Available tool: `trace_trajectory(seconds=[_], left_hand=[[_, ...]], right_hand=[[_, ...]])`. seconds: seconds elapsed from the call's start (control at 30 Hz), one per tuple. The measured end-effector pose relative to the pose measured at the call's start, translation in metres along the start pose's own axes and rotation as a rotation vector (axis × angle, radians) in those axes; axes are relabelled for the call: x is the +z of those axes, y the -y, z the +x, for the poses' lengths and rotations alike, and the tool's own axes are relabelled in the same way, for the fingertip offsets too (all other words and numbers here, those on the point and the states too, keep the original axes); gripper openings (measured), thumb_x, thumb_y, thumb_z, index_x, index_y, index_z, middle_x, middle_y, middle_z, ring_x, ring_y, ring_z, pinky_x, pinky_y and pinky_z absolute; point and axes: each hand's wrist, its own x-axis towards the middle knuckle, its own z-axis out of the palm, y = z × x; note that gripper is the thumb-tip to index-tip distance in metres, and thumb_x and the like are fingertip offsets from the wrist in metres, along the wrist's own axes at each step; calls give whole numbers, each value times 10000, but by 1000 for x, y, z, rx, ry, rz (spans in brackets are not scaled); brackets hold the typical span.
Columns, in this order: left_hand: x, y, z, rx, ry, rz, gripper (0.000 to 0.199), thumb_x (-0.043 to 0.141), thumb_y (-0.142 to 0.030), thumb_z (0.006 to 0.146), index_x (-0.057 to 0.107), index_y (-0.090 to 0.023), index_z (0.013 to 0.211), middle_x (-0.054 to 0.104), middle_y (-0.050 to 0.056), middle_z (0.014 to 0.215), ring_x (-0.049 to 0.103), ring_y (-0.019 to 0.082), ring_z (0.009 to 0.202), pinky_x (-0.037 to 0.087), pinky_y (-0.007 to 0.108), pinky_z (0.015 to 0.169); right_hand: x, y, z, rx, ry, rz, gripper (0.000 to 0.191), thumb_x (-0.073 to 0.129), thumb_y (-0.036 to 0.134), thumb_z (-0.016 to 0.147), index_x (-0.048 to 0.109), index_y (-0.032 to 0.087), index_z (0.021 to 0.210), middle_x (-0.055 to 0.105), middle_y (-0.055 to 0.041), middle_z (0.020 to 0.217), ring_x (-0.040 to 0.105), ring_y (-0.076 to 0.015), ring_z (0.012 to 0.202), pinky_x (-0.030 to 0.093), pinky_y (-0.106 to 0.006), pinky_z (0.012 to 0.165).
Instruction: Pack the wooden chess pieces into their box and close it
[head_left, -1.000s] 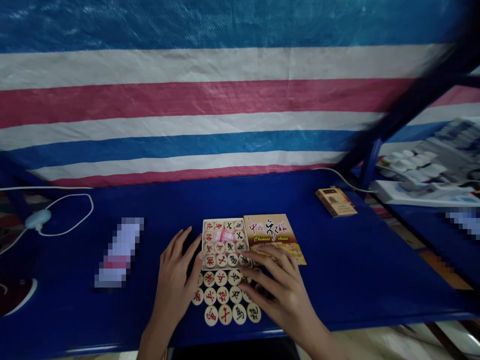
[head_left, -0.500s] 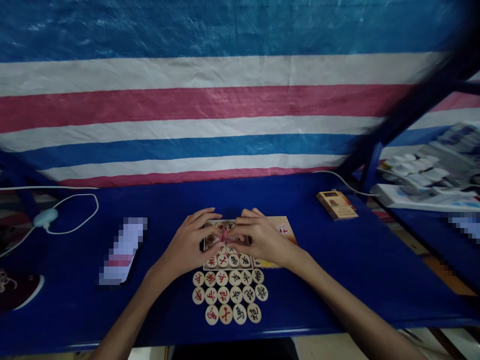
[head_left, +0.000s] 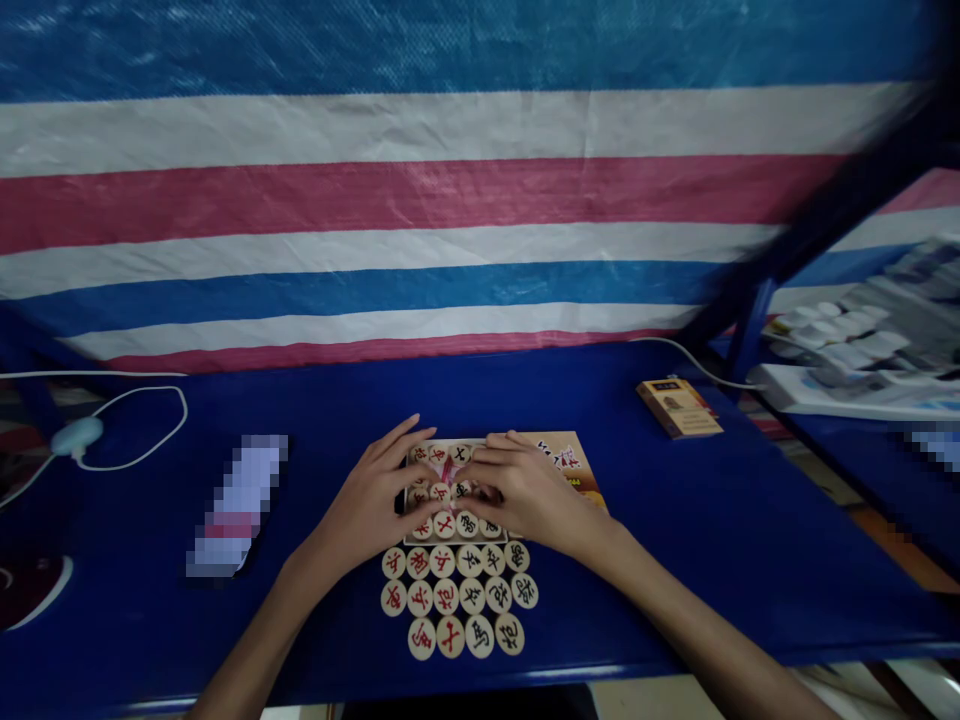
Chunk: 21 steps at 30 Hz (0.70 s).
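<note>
My left hand [head_left: 379, 490] rests over the left side of a shallow box [head_left: 491, 541], its thumb and fingers spread around pieces in it. Over the right side is my right hand [head_left: 525, 487], thumb and fingers likewise apart. Between the hands show a red-marked xiangqi piece [head_left: 440, 495], a black-marked xiangqi piece [head_left: 462, 490] and some crumpled pinkish clear plastic [head_left: 448, 470]. More pieces fill the near row of the box; my fingers hide part of its middle. Several loose xiangqi pieces [head_left: 450, 636] lie in rows in front, red characters left, black right.
A printed tan lid or booklet [head_left: 574, 455] lies partly under my right hand. A phone [head_left: 238, 505] is at left, near a white cable [head_left: 135, 467]. A small yellowish box [head_left: 679, 408] sits back right. A striped tarp [head_left: 375, 200] hangs behind the blue table [head_left: 750, 560].
My fingertips have drawn slightly apart and away from the plastic, so more of the box's pieces show between them. The loose rows stay in place; the view has shifted a little.
</note>
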Motion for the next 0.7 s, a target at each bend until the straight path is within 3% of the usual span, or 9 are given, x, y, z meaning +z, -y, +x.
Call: trace_trajectory(seconds=[0.17, 0.43, 0.57, 0.7], left_hand=[[0, 0, -1, -34, 9, -13, 210, 687, -378, 924, 706, -296, 1117, 457, 8, 1573, 292, 290, 1528, 398, 556, 1172], [3, 4, 1, -67, -9, -78, 171, 693, -390, 920, 707, -316, 1074, 474, -22, 1558, 306, 268, 1520, 393, 543, 1177], [-9, -1, 2, -41, -149, -136, 176, 692, -297, 925, 698, -297, 1101, 558, 7, 1473, 389, 249, 1469, 403, 515, 1169], [-17, -15, -16, -72, -359, -151, 235, 708, -234, 912, 685, -290, 1139, 633, 20, 1353, 503, 232, 1356, 437, 473, 1126]], right_hand=[[0, -4, -3, 56, 4, -37, 261, 690, 447, 926, 718, 270, 1116, 757, -17, 949, 651, -272, 1005, 384, -419, 894], [3, 0, -1, 59, -19, 2, 218, 673, 436, 934, 732, 271, 1063, 743, 4, 883, 655, -209, 867, 409, -398, 859], [-9, 8, 0, 107, -100, 104, 191, 677, 403, 928, 727, 269, 1054, 667, 29, 726, 639, -189, 797, 443, -391, 853], [-16, 23, -15, 143, -276, 229, 223, 675, 354, 940, 700, 244, 1133, 639, 14, 753, 631, -161, 776, 499, -336, 782]])
